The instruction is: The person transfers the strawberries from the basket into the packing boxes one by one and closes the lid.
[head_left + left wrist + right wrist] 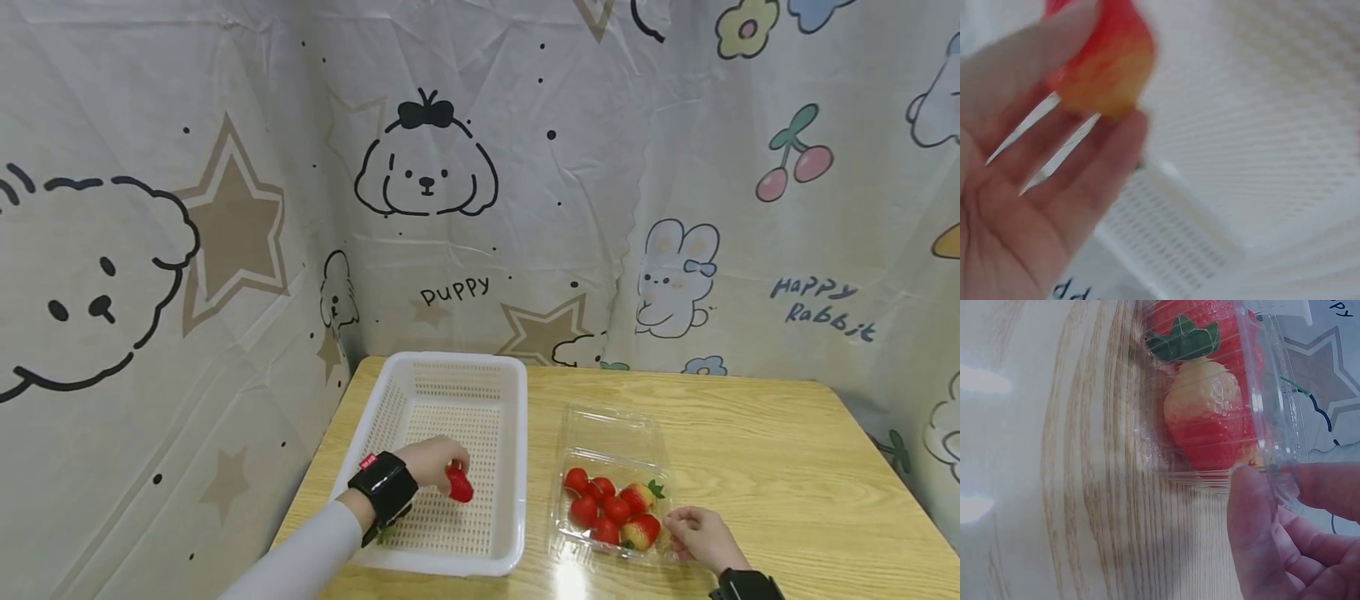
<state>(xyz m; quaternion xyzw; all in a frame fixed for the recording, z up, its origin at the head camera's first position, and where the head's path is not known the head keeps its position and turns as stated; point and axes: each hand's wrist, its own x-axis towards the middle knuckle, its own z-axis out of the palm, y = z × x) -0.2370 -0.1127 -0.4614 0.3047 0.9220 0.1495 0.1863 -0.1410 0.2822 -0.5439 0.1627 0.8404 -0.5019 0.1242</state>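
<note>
My left hand (433,460) is over the white perforated basket (519,467) and holds a strawberry (460,486) between thumb and fingers. Up close in the left wrist view, the strawberry (1113,69) is red fading to yellow. On the right, my right hand (705,537) pinches the near right edge of a clear plastic clamshell box (611,429), whose lid stands open toward the back. Inside the box lie two red-and-yellow strawberries (642,532) and several round red fruits (585,511) like cherries. The right wrist view shows a strawberry (1204,419) with green leaves behind the clear wall.
Basket and box stand side by side on a wood-grain table (757,450). A bit of green (386,533) shows in the basket, mostly hidden under the left wrist. Printed cloth (570,208) hangs behind the table and along its left side.
</note>
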